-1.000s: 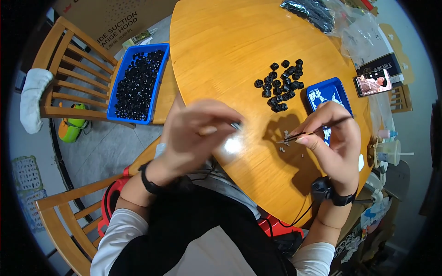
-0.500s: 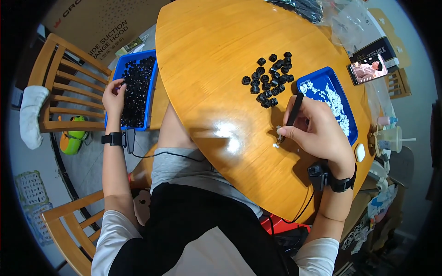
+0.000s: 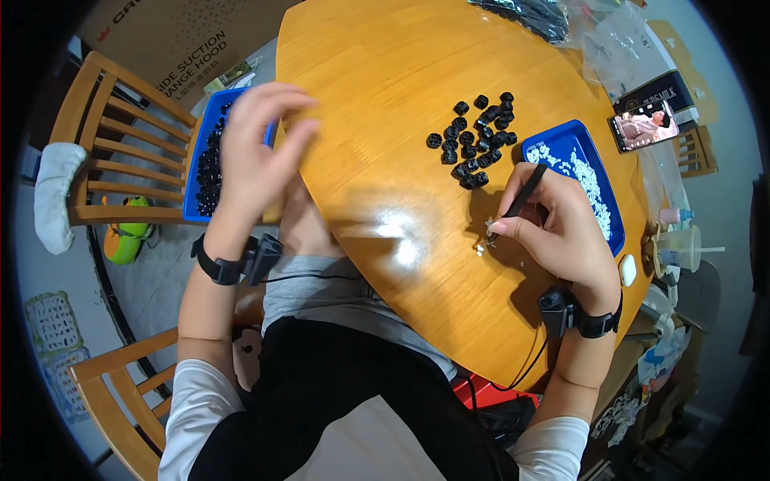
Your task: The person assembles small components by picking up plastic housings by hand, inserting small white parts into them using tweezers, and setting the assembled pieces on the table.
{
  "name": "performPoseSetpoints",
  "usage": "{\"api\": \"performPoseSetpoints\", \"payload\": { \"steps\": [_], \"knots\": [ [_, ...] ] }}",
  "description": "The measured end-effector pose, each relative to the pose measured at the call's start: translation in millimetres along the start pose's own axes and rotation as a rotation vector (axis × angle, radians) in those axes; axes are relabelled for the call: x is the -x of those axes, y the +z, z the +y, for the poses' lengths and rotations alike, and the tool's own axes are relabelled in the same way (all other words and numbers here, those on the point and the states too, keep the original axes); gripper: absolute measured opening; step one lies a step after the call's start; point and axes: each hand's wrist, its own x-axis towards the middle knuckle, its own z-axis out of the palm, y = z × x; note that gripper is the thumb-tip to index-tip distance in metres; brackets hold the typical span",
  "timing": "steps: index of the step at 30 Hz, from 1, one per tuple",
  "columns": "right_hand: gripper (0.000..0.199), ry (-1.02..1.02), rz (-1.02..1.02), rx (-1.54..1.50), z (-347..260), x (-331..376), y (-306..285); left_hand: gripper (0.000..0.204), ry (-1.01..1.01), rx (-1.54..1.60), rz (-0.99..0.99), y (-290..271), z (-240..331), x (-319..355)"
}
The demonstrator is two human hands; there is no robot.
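Note:
My right hand (image 3: 561, 228) rests on the round wooden table (image 3: 385, 88) and grips black tweezers (image 3: 517, 200), their tip down by a few tiny white bits (image 3: 481, 248). Just above lies a pile of small black parts (image 3: 475, 140), and to the right a blue tray of small white pieces (image 3: 579, 172). My left hand (image 3: 257, 152) hovers blurred over the table's left edge, fingers spread, in front of a blue bin of black parts (image 3: 204, 172) that stands on a wooden chair (image 3: 108, 144). Nothing shows in it.
A phone (image 3: 644, 128) with a lit screen lies at the table's right rim near clear plastic bags (image 3: 618, 40). A cardboard box (image 3: 160, 40) stands behind the chair. A plastic cup with a straw (image 3: 678, 247) sits at the right. Another chair (image 3: 120, 393) stands at lower left.
My left hand has lifted out of the blue bin and swung back toward the table. My right hand stays put with the tweezers, tip near the white bits.

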Motion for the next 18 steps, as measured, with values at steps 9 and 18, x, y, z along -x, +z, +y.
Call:
{"api": "performPoseSetpoints", "payload": {
  "steps": [9, 18],
  "knots": [
    [0.017, -0.119, 0.028, -0.122, 10.2, -8.3, 14.5, 0.029, 0.255, 0.094, -0.427, 60.1, 57.3, -40.4],
    [0.019, 0.004, 0.154, -0.202, 11.3, -11.8, 12.8, 0.024, 0.293, 0.205, -0.451, 52.2, 61.3, -30.9]
  ]
}}
